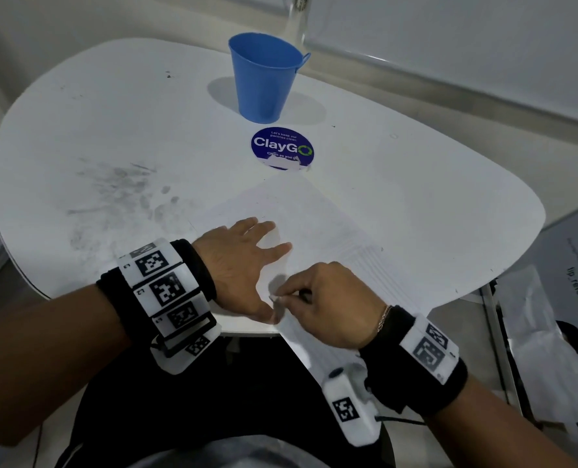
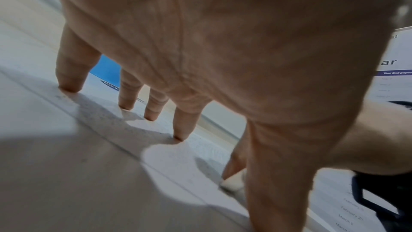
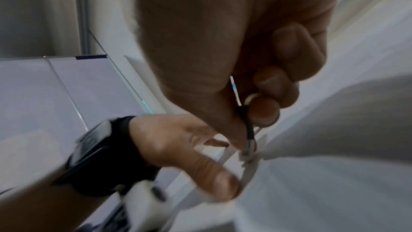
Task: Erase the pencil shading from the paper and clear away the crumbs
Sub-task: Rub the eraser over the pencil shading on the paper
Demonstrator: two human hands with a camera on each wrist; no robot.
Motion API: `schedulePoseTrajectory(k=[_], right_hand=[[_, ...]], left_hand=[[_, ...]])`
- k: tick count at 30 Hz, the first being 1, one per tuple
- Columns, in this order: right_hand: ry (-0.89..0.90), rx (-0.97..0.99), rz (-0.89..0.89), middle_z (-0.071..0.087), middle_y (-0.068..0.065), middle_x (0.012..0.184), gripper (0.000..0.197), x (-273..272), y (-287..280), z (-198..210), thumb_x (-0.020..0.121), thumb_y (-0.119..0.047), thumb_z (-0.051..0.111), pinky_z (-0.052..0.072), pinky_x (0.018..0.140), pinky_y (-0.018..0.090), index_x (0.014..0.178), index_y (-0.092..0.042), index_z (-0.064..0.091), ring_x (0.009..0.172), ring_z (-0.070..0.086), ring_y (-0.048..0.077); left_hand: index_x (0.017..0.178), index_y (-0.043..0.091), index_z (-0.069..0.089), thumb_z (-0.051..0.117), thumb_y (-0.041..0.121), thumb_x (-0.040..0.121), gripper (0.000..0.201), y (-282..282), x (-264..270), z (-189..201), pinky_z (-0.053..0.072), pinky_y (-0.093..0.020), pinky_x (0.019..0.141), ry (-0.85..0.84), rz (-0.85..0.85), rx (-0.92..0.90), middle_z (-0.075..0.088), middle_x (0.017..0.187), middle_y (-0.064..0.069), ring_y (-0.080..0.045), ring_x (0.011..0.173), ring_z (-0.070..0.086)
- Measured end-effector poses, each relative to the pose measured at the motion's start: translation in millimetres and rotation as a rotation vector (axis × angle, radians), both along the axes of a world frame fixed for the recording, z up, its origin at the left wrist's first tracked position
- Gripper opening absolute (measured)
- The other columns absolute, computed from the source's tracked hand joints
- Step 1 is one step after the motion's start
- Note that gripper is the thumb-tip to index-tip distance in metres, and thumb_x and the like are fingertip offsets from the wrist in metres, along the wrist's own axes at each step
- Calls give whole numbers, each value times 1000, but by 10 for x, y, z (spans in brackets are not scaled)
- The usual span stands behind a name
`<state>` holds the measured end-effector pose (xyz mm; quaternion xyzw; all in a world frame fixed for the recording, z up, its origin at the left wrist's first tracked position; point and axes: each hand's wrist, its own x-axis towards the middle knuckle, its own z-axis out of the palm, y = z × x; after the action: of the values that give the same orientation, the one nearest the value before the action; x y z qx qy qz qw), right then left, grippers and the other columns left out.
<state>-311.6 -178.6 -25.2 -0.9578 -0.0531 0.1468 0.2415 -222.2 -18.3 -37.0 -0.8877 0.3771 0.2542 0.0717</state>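
The right hand (image 1: pixel 321 300) hides most of a small pale object (image 2: pixel 231 184), perhaps an eraser, blurred.

— Where's the paper (image 1: pixel 318 224)?
— Flat on the white table, turned cornerwise, its near corner hanging past the table's front edge
— Any pencil shading?
— Only faint grey lines on its right part
— And the eraser (image 2: pixel 231 184)?
— Small, pale, touching the sheet near its left edge; its shape is blurred
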Motion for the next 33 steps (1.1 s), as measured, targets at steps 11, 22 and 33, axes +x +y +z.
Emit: schedulePoseTrajectory(k=[11,22,33], right_hand=[[-8,-3,-8,69,-31,78,19,16,-30,9,94,-25,60,44,69,14,99,-29,78,65,57,-5],[-52,-32,-87,75,-15,93,20,72,-96,-15,95,-29,60,50,75,25,104,-33,76,79,65,7],[-103,2,-113,74,-18,89,18,84,-117,-73,95,-30,61,51,72,23,104,-32,76,76,64,1]], left_hand=[[159,41,-9,49,88,76,112,5,4,9,14,-44,125,6,1,10,-20,167,4,-21,154,-17],[158,41,-11,50,88,76,113,9,10,7,16,-45,125,2,-4,24,-21,167,4,-20,154,-18],[158,43,-12,51,89,74,115,9,28,-21,13,-45,125,12,1,24,-23,166,5,-21,154,-19]])
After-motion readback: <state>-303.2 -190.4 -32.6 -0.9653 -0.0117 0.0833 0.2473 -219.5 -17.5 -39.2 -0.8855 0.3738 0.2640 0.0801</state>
